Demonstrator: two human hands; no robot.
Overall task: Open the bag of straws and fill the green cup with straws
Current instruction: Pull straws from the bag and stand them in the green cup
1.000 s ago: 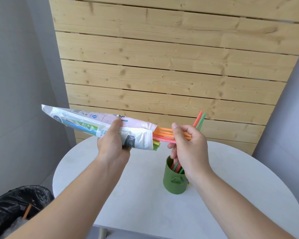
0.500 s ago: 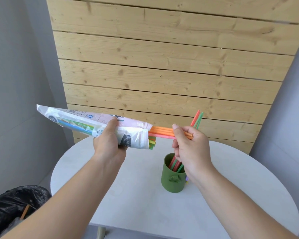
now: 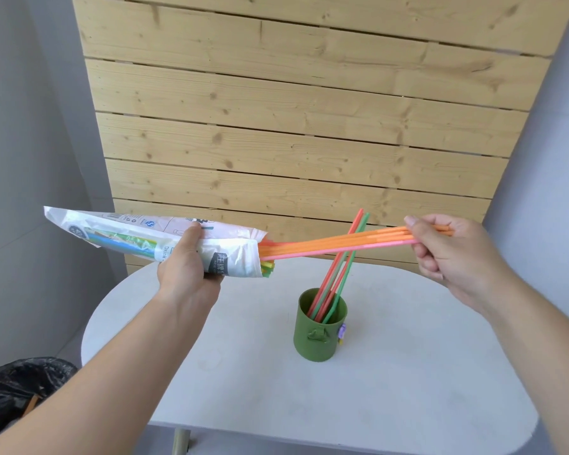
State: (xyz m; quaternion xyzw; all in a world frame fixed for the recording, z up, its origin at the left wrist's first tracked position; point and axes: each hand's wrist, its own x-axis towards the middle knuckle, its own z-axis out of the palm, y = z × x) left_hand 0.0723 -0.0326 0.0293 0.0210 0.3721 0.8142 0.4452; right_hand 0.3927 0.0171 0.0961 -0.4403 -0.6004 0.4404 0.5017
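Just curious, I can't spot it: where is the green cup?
In the head view, the green cup stands upright on the white table, just right of centre, below the orange straws stretched between the bag and the right hand.

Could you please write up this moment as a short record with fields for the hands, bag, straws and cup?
Left hand: grips the bag of straws near its open end, in the air.
Right hand: pinches a bundle of orange and pink straws, their other ends inside the bag.
Green cup: upright on the white table, a few red and green straws leaning in it.
Lower left: black bin bag.
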